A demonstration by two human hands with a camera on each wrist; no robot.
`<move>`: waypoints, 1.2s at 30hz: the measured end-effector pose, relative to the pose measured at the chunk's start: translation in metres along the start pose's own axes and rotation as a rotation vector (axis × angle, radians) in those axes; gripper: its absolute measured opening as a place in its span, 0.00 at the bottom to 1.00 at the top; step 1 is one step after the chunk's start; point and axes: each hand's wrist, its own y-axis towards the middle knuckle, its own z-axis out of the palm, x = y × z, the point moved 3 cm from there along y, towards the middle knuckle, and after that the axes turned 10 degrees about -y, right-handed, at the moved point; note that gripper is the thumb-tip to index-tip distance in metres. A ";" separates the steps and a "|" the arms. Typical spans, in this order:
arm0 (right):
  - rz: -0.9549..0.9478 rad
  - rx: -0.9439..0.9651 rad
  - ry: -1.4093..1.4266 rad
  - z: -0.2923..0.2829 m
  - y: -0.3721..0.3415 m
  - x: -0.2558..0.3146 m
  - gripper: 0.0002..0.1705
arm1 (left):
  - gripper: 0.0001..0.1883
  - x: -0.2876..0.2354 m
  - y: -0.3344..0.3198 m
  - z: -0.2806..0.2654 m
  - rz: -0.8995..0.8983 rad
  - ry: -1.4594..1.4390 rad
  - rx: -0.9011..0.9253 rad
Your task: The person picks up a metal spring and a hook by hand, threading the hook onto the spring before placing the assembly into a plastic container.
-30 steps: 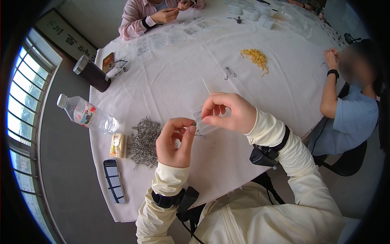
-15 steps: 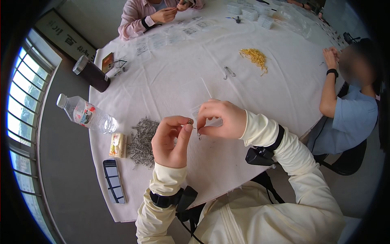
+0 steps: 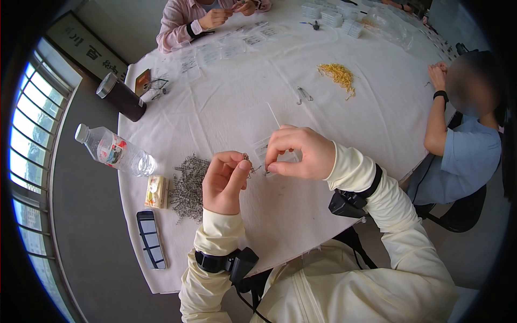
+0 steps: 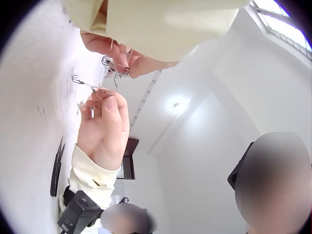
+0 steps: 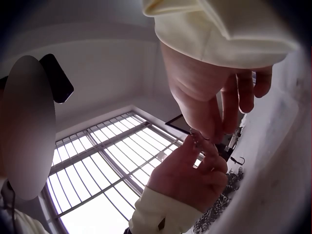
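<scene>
My left hand pinches a small cluster of coiled metal wire between thumb and forefinger, over the table. In the left wrist view a treble hook sticks out from that cluster. Close to its right, my right hand pinches a second treble hook by its shank, prongs pointing away from the fingers. The fingertips of both hands are a short gap apart in the head view. Beneath the right hand lies a clear plastic sleeve, partly covered.
Left of my left hand is a tangled heap of grey wire pieces, with a tissue pack, phone, water bottle and dark flask beyond. Pliers and gold-coloured pieces lie farther back. Two people sit around the table.
My right hand moves left to the left hand's fingertips, then slightly back right. The left hand shifts a little left, and its metal cluster now stands higher above the fingertips.
</scene>
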 end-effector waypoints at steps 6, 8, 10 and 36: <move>-0.007 -0.016 -0.028 0.001 -0.001 0.004 0.04 | 0.06 0.002 0.000 0.001 -0.032 -0.022 -0.003; -0.021 -0.011 -0.057 0.003 -0.001 0.004 0.05 | 0.06 0.001 -0.001 0.002 -0.025 -0.028 -0.006; -0.039 0.017 -0.123 0.006 -0.001 0.004 0.05 | 0.06 0.001 -0.001 0.003 -0.023 -0.023 -0.005; -0.092 0.029 -0.080 -0.013 -0.003 0.007 0.13 | 0.05 -0.003 -0.003 0.005 0.069 0.062 -0.050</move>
